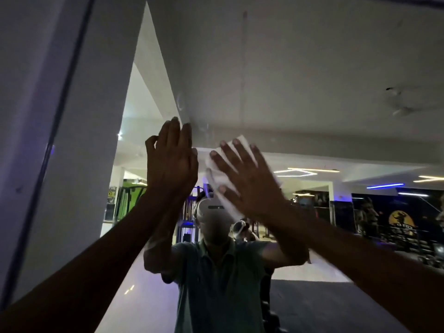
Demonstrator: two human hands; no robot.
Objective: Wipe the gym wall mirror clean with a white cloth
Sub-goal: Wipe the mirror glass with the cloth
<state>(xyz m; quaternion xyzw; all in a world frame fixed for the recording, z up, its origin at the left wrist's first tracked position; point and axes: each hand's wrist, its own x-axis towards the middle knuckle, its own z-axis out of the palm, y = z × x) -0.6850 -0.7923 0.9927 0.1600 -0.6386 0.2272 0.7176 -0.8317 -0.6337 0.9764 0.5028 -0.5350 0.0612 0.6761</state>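
The wall mirror (300, 80) fills most of the view and reflects the gym and a person in a green polo shirt. My right hand (245, 179) lies flat with fingers spread and presses a white cloth (222, 179) against the glass at head height. The cloth shows between and around the fingers. My left hand (171, 162) is raised beside it, fingers straight and pointing up, flat on or very near the glass, holding nothing. Smudges mark the glass just above both hands.
The mirror's dark left edge (64, 97) runs diagonally beside a pale wall (21, 92). Reflected gym machines (129, 195), ceiling lights (310, 171) and a dark wall with a yellow logo (401, 219) appear behind my arms.
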